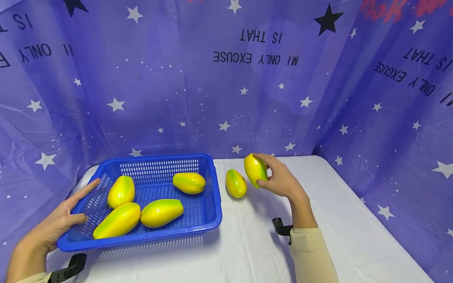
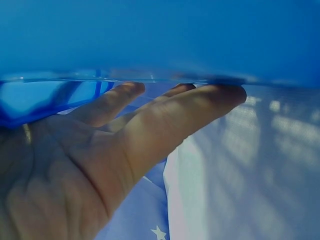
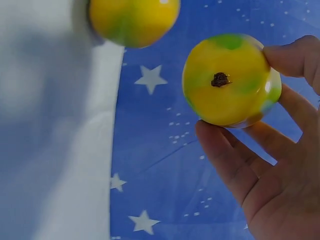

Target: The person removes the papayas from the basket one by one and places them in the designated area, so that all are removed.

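Note:
My right hand (image 1: 281,179) holds a glossy yellow-green mango (image 1: 255,169) above the right part of the table, between thumb and fingertips. The right wrist view shows its round end with a dark brown stem spot. Just left of it, another mango (image 1: 236,183) lies on the white cloth. A blue plastic basket (image 1: 216,196) stands at the left with several similar mangoes inside. My left hand (image 1: 58,220) rests at the basket's left rim, index finger and thumb extended over the edge. In the left wrist view its fingers look fairly straight against the blue plastic.
A white cloth (image 1: 255,247) covers the table. Purple-blue curtains (image 1: 198,98) with stars and lettering hang behind and at both sides. Black wrist straps (image 1: 282,227) show at both sleeves.

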